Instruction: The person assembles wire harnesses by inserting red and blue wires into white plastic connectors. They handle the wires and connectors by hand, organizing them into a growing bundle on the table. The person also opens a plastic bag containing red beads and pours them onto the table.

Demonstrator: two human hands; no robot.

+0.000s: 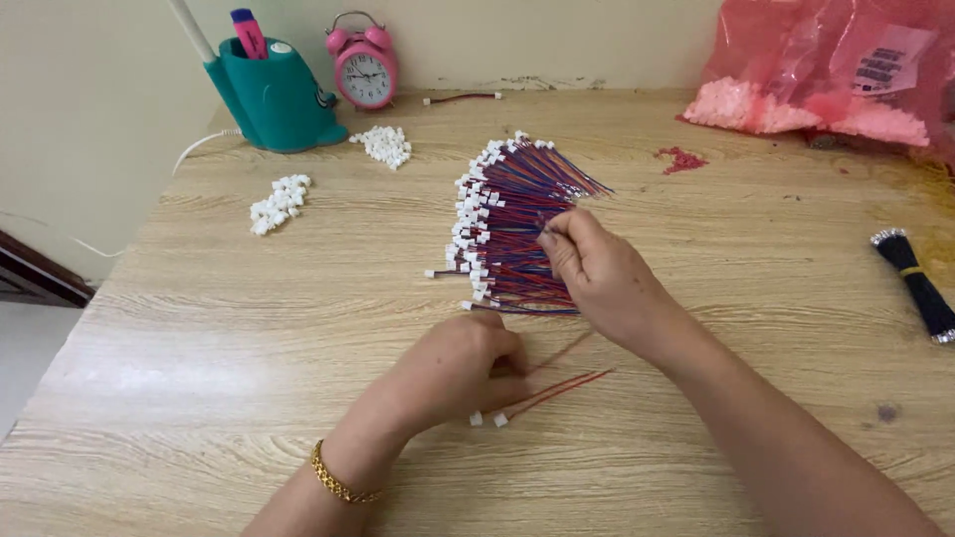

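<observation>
A fanned pile of thin red and blue wires with small white plugs lies in the middle of the wooden table. My right hand rests on the pile's right side, its fingertips pinched on wire ends. My left hand lies closed on the table below the pile, holding down a few loose red wires with white plugs that stick out to its right. A gold bracelet circles my left wrist.
Two small heaps of white plugs lie at the back left. A teal pen holder and a pink alarm clock stand by the wall. A pink bag fills the back right; a black wire bundle lies at the right edge.
</observation>
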